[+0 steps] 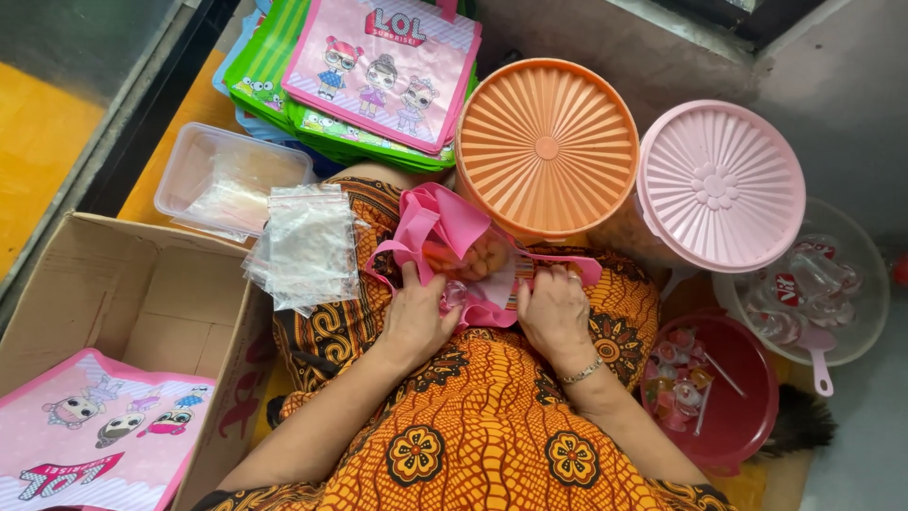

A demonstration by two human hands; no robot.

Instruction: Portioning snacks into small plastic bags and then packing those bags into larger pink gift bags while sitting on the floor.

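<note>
One small pink fabric tote bag [454, 237] lies open on the person's lap, over an orange patterned batik skirt [473, 426], and everything else sits around it. Inside its mouth shows one clear packet of orange snacks [473, 257].

Two lidded round plastic tubs stand just beyond the bag: an orange one with a ribbed lid [547, 147] touching its far edge, and a pink one with a flower-embossed lid [721, 185] to the right of that. Right of the bag, near the person's knee, sits one dark pink plastic bowl [747, 426] of small wrapped sweets, and beyond it one clear bowl [865, 322] of sealed drink cups, too jumbled to count. Left of the bag lies one loose stack of clear zip pouches [307, 246], then one clear rectangular plastic container [203, 161], then one open cardboard box [142, 303] holding one pink cartoon-printed bag [95, 440]. Behind the bag rests a pile of printed tote bags [378, 66], pink on top, green beneath; their number cannot be told.

Both forearms angle in from below. The left hand [414, 317] grips the bag's near edge, fingers curled into the opening. The right hand [556, 308], bracelet on its wrist, pinches the bag's right rim, knuckles up.
</note>
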